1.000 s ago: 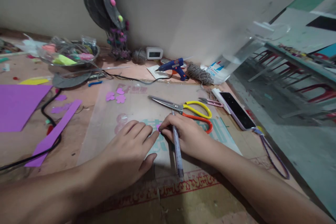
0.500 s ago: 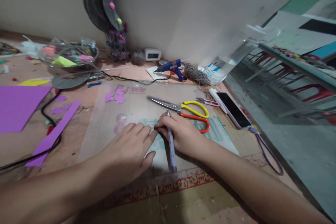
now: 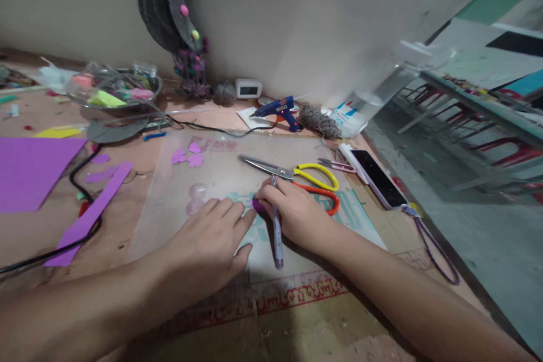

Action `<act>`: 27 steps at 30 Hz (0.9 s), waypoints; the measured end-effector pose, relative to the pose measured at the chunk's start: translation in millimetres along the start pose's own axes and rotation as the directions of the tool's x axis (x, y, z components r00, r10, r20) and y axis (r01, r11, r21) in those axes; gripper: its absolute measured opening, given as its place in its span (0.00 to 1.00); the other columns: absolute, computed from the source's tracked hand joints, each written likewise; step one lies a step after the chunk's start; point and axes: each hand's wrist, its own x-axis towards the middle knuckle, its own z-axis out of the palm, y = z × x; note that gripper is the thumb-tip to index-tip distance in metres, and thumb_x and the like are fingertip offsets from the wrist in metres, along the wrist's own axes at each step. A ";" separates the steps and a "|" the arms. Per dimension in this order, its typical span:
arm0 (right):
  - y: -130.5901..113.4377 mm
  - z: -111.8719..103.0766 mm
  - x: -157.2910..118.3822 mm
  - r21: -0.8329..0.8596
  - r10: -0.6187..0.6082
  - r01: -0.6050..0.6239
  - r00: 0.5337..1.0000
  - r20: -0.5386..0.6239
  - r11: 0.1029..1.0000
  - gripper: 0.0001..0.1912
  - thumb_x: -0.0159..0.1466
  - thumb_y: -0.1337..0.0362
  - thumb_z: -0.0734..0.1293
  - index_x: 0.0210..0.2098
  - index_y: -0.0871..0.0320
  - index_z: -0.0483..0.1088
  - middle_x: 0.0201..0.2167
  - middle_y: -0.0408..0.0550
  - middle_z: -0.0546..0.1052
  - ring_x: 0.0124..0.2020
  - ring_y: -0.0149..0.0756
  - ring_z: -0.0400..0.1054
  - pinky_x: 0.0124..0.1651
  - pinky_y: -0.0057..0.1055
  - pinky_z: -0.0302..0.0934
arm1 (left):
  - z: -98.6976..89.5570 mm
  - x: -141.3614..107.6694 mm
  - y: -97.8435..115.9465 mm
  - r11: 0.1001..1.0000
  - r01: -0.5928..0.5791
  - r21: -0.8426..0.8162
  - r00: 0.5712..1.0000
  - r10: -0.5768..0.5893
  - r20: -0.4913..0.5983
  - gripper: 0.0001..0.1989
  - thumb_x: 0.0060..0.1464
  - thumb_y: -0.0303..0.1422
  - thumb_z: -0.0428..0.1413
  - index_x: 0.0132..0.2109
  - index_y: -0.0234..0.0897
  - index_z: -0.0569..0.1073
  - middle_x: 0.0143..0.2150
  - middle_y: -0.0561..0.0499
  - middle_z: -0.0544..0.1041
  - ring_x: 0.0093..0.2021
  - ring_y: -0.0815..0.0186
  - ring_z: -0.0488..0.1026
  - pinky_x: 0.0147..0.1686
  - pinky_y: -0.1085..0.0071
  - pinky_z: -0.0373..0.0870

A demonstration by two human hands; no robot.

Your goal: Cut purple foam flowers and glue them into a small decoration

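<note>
My left hand (image 3: 218, 237) lies palm down on the clear plastic mat (image 3: 156, 203), fingers spread. My right hand (image 3: 292, 212) is closed around a pale pen (image 3: 277, 237), its lower end slanting toward me. At the right fingertips a small purple piece (image 3: 258, 204) shows, partly hidden by the fingers. Beyond my right hand lie scissors (image 3: 271, 167) with one yellow and one orange-red handle. Small purple cut-outs (image 3: 195, 158) rest on the upper left of the mat.
Purple sheet (image 3: 38, 172) and strip (image 3: 93, 209) lie left, crossed by a black cable (image 3: 76, 181). Behind stand a cluttered bowl (image 3: 158, 89), glue gun (image 3: 278, 108) and yarn (image 3: 318, 120). Pink snips (image 3: 341, 166) and a phone (image 3: 379, 179) lie right; a plastic bottle (image 3: 365, 103) stands behind.
More of the purple piece shows at my right fingertips. The pen's lower end has shifted slightly away from me. The left hand looks nearly unchanged, and the whole view has shifted slightly.
</note>
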 end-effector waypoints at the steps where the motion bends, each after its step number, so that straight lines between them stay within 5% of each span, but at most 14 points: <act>1: 0.2 0.2 0.3 0.015 -0.014 0.014 1.000 -0.011 1.000 0.06 0.67 0.71 0.59 0.39 0.59 0.67 0.38 0.52 0.71 0.38 0.39 0.65 0.40 0.34 0.61 | -0.4 0.2 0.1 1.000 0.001 0.007 1.000 -0.001 0.016 0.19 0.58 0.35 0.50 0.54 0.32 0.71 0.40 0.42 0.72 0.41 0.52 0.67 0.41 0.55 0.64; 12: -0.7 0.6 1.3 0.034 -0.030 0.030 1.000 0.009 0.999 0.06 0.68 0.71 0.58 0.39 0.59 0.67 0.37 0.51 0.70 0.37 0.37 0.65 0.40 0.32 0.61 | -1.0 0.5 1.6 0.999 -0.002 0.049 1.000 0.001 0.018 0.20 0.58 0.36 0.50 0.54 0.31 0.71 0.40 0.44 0.73 0.40 0.54 0.67 0.42 0.58 0.63; 27: -7.2 -0.2 1.5 -0.298 -0.107 0.124 0.992 0.073 0.946 0.10 0.68 0.71 0.56 0.40 0.61 0.68 0.38 0.53 0.69 0.37 0.40 0.62 0.40 0.33 0.59 | -5.3 3.9 3.4 0.996 0.000 0.092 1.000 -0.001 0.016 0.18 0.57 0.36 0.50 0.51 0.31 0.74 0.39 0.42 0.74 0.40 0.52 0.68 0.43 0.56 0.63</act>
